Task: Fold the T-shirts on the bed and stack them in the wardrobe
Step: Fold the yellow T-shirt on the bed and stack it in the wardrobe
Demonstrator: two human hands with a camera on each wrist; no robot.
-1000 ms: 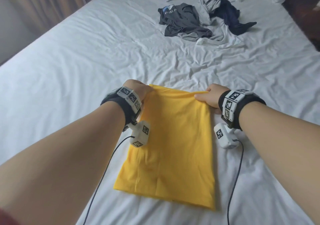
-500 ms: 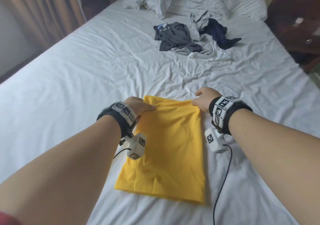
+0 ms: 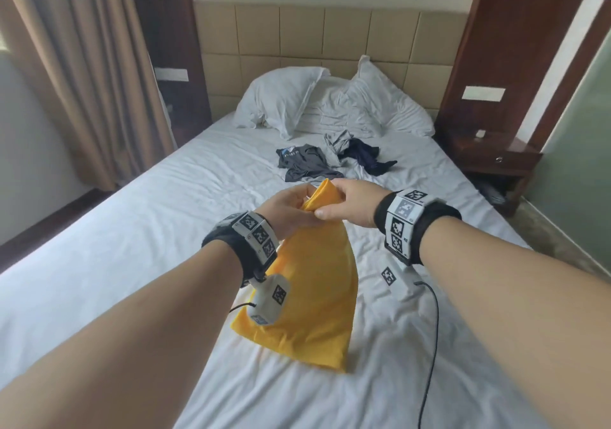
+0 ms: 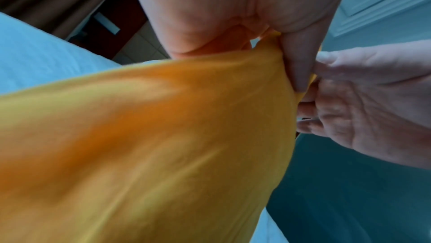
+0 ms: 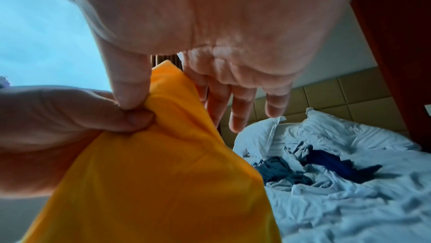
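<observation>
Above the near half of the bed, you have the yellow T-shirt lifted by its far edge, with its lower end trailing on the sheet. Your left hand has its fingers curled around the gathered cloth. Your right hand pinches the same bunch between thumb and forefinger, the other fingers hanging loose. Both hands meet at one point, so the shirt hangs from it in a cone rather than flat.

That is the risk: with both corners drawn together, the layers underneath can slide apart and the fold may open when you lay it down. The right pinch looks shallow, though the wrist view is blurred, so it could slip. Further up the bed, the unfolded shirts lie in a loose pile near the pillows, well apart from your hands. Don't let the shirt's tail drag towards them.
</observation>
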